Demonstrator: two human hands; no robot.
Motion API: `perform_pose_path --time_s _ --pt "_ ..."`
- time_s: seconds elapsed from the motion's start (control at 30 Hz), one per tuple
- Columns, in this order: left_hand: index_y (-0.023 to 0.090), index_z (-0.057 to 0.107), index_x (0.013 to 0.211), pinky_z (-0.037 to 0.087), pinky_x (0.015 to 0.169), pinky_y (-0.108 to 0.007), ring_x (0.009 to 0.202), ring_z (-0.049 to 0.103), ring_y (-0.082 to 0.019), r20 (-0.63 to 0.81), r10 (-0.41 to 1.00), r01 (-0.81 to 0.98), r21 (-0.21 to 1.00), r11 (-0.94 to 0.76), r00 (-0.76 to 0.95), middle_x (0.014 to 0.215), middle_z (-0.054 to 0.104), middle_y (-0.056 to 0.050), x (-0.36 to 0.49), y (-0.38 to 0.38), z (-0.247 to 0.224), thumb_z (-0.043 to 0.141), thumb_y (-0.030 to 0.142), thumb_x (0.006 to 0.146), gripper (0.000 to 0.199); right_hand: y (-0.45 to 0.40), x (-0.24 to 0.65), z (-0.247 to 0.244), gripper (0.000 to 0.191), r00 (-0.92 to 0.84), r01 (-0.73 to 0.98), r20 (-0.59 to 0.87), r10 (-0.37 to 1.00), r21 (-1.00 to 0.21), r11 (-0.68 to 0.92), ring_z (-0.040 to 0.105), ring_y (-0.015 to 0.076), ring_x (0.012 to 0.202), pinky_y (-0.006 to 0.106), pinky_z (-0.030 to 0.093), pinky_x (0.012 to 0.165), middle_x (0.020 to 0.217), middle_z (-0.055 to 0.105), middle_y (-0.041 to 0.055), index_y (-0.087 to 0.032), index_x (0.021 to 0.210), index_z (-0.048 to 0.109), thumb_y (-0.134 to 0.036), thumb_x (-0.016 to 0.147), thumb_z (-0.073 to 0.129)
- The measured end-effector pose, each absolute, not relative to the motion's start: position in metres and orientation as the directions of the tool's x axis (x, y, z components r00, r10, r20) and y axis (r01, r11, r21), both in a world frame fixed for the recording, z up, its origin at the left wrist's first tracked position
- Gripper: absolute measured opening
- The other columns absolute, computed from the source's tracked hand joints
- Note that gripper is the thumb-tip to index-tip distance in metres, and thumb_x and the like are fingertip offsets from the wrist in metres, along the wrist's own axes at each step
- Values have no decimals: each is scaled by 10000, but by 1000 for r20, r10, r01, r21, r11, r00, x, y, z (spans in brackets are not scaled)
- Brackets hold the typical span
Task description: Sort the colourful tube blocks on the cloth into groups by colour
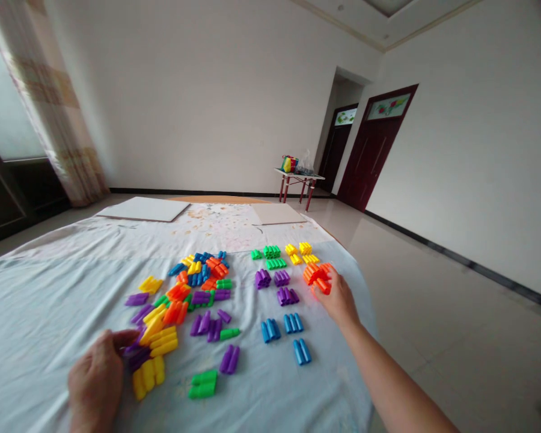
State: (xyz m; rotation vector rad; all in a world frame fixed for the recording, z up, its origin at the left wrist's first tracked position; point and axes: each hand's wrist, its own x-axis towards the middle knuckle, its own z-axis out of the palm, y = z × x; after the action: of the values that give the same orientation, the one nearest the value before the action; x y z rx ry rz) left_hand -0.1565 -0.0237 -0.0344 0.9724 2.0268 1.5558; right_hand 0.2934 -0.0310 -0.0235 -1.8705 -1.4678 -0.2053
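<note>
Near the left side of the pile, my left hand [97, 379] has a finger stretched out against purple tube-shaped blocks [137, 356]; its other fingers are partly hidden, and I see nothing held. Yellow blocks [163, 341] lie just beyond it. On the right, my right hand [340, 300] has its thumb and fingers closed around an orange block [323, 285], at a cluster of orange blocks [314, 272]. Separate groups stand by colour near it: purple [287, 296], blue [293, 323], green [272, 251] and yellow blocks [305, 248].
A mixed pile with blue blocks [199, 275] and orange blocks [175, 313] covers the middle left. Green blocks [203, 383] lie near the front. Two flat boards, a white one [146, 208] and a beige one [278, 213], rest at the cloth's [247, 385] far end. A small table [300, 175] stands behind.
</note>
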Motion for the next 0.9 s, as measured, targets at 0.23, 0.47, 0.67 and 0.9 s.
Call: perform_pose_path --time_s 0.23,0.47,0.67,0.9 --pt "153 669 620 463 617 -358 605 585 -227 71 752 203 976 85 -656 589 659 -66 -149 -29 -25 402 435 748 409 -62 187 -3 255 -96 701 545 833 -557 446 605 225 972 391 494 887 1024 648 106 -192 1094 595 -211 852 514" --pt "174 658 616 482 641 -345 635 610 -221 87 766 174 984 33 -637 630 679 -74 -155 -29 -37 387 478 765 433 -86 94 -16 362 -511 548 342 789 -577 605 567 205 1041 356 396 965 1083 667 38 -224 1063 651 -286 722 756" --pt "173 653 622 490 654 -346 639 619 -222 71 767 147 989 30 -638 631 680 -75 -154 -31 -36 383 473 761 427 -86 96 -33 294 -505 633 310 805 -501 590 540 214 1011 377 357 907 1048 671 26 -262 1097 643 -288 809 699" --pt "155 662 639 497 723 -393 658 616 -238 50 766 120 992 35 -640 624 668 -77 -154 -36 -31 414 468 749 414 -87 106 -33 434 -377 703 370 849 -483 522 509 245 1017 401 339 896 1045 647 36 -265 1132 619 -389 733 736"
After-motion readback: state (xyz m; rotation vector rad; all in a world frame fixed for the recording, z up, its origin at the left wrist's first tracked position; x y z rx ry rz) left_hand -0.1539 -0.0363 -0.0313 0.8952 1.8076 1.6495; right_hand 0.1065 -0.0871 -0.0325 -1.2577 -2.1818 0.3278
